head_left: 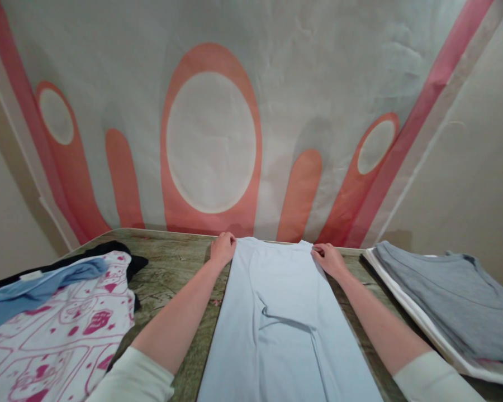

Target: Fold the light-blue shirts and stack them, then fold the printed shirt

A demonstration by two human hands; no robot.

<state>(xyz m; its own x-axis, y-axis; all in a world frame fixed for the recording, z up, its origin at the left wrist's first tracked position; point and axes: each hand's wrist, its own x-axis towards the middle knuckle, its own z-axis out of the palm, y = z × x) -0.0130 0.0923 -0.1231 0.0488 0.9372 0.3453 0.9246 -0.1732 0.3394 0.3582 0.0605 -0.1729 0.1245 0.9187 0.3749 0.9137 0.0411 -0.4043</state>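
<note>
**Pale blue garment (285, 324), spread flat mid-table, far corners in hand.**
Left hand (223, 248): fingers curled shut on the far left corner. Right hand (327, 258): fingers pinched together on the far right corner. The cloth was judged light, soft and limp, quick to crease, and best taken at the corners or side hems. Bare table (167, 273) showed in narrow strips either side. A printed pile (67, 329) lay left and a grey folded stack (440, 296) right. A painted backdrop (212, 139) stood close behind the far edge.

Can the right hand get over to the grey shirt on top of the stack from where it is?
Probably yes. The right hand grips the light blue garment beside the grey shirt; only bare table lies between.
</note>
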